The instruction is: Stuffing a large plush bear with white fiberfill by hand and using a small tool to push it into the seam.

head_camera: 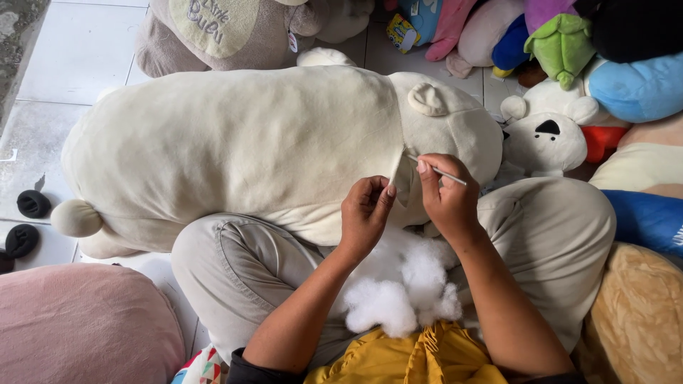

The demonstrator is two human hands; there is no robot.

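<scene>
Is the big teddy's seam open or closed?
Open: the left hand pinches a loose flap on the cream plush bear.

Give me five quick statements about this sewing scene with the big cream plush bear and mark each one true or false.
1. The right hand holds a thin needle. True.
2. The left hand pinches the fabric of the big cream plush bear. True.
3. The bear lies on a wooden table. False: it lies across the person's lap and the tiled floor.
4. White stuffing sits in the lap. True.
5. The stuffing is pink. False: it is white.
</scene>
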